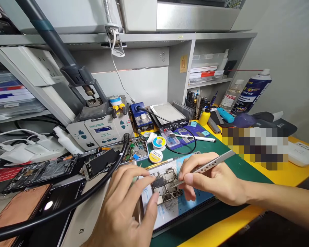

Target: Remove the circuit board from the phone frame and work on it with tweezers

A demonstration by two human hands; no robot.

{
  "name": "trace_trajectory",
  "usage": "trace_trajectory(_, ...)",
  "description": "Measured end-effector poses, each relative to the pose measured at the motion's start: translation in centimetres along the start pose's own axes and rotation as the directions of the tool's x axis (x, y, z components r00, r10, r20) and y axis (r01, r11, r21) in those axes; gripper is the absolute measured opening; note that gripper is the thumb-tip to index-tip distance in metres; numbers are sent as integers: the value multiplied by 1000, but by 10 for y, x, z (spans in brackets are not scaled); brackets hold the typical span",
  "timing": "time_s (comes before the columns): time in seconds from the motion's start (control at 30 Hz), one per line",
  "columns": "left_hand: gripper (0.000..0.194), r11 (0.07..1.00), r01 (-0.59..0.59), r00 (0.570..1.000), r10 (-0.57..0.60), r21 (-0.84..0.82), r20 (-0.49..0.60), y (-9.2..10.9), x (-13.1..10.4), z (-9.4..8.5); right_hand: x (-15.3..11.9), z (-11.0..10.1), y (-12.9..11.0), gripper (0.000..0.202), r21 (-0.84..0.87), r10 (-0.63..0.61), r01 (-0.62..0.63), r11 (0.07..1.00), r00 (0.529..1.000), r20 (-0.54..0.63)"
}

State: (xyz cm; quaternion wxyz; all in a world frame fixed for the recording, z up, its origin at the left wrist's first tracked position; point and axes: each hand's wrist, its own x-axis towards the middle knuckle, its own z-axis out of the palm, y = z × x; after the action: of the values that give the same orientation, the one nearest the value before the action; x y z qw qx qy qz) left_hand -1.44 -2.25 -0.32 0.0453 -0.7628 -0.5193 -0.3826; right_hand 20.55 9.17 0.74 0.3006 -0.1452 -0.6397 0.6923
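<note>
A phone circuit board (167,183) lies on a blue and white work mat (164,218) in front of me. My left hand (130,202) is at the board's left side, its index finger and thumb at the edge as if pinching it; the exact contact is partly hidden. In my right hand (211,178) are metal tweezers (208,166) with a row of holes along the handle. Their tips point down and left onto the middle of the board. My right fingers cover part of the mat behind it.
A thick black hose (92,195) crosses the left side, over several phones and a gold phone back (86,219). Behind stand a hot-air station (105,132), solder spools (156,156) and a heating plate (168,115). A white-handled brush (201,138) and spray can (252,92) are right.
</note>
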Motion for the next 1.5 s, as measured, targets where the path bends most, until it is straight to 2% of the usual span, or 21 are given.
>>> trace_trajectory(0.07, 17, 992, 71, 997, -75, -104, -35, 6, 9, -5, -1, 1, -1, 16, 16, 29, -29, 999, 999, 14)
trace_trajectory(0.13, 10, 944, 225, 974, -223, -240, 38, 16, 20, -9, -2, 2, -3, 16, 30, 66, -67, 997, 997, 29)
trace_trajectory(0.17, 11, 892, 327, 945, -305, -312, 120, 22, 25, -11, -2, 3, -4, 15, 40, 87, -88, 995, 996, 37)
trace_trajectory(0.23, 15, 722, 537, 843, -438, -436, 312, 32, 35, -14, -2, 3, -6, 14, 72, 126, -130, 989, 990, 61)
trace_trajectory(0.33, 19, 467, 703, 710, -486, -536, 509, 40, 44, -12, -2, 3, -8, 13, 129, 163, -177, 976, 981, 108)
trace_trajectory(0.43, 21, 307, 757, 647, -475, -576, 596, 41, 48, -6, -3, 3, -8, 10, 182, 197, -225, 957, 968, 158)
trace_trajectory(0.5, 21, 250, 769, 628, -467, -589, 622, 39, 47, -2, -4, 4, -7, 9, 210, 211, -249, 946, 959, 187)
trace_trajectory(0.67, 22, 195, 782, 606, -459, -592, 650, 38, 44, 1, -5, 5, -6, 9, 224, 243, -288, 931, 947, 209)
trace_trajectory(0.87, 15, 270, 799, 597, -470, -538, 650, 37, 42, -1, -5, 6, -5, 11, 217, 303, -346, 913, 930, 207)
trace_trajectory(1.0, 16, 285, 811, 582, -471, -510, 663, 36, 42, -1, -4, 6, -4, 14, 224, 320, -364, 904, 924, 210)
trace_trajectory(1.1, 18, 299, 808, 587, -467, -507, 661, 35, 43, -1, -4, 6, -3, 11, 229, 323, -371, 900, 921, 220)
trace_trajectory(1.37, 20, 320, 797, 604, -450, -513, 658, 33, 41, -2, -4, 7, -3, 9, 207, 320, -366, 907, 921, 223)
trace_trajectory(1.5, 23, 285, 811, 584, -448, -511, 677, 32, 39, -2, -4, 7, -5, 12, 181, 343, -381, 907, 916, 208)
